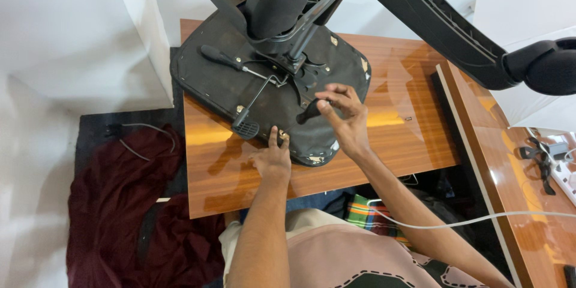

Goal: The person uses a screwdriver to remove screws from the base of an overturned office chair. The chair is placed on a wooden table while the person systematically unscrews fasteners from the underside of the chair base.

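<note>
Lying upside down on the table (pixel 390 138), the seat (pixel 234 78) exposes its underside. Left hand (pixel 273 159) presses flat at the near edge, fingers together, steadying it. Right hand (pixel 345 117) has fingers clamped on a black handle (pixel 309 110) at the seat's underside.

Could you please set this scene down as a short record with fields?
Setting: glossy wooden table seen from above, dark red cloth on the floor to its left
Main object: black office chair seat lying upside down on the table, its levers and mechanism facing up
Left hand: resting at the seat's near edge, finger touching it
Right hand: gripping a black screwdriver handle over the seat's underside
Also visible: black chair armrest at upper right, white cable
</note>
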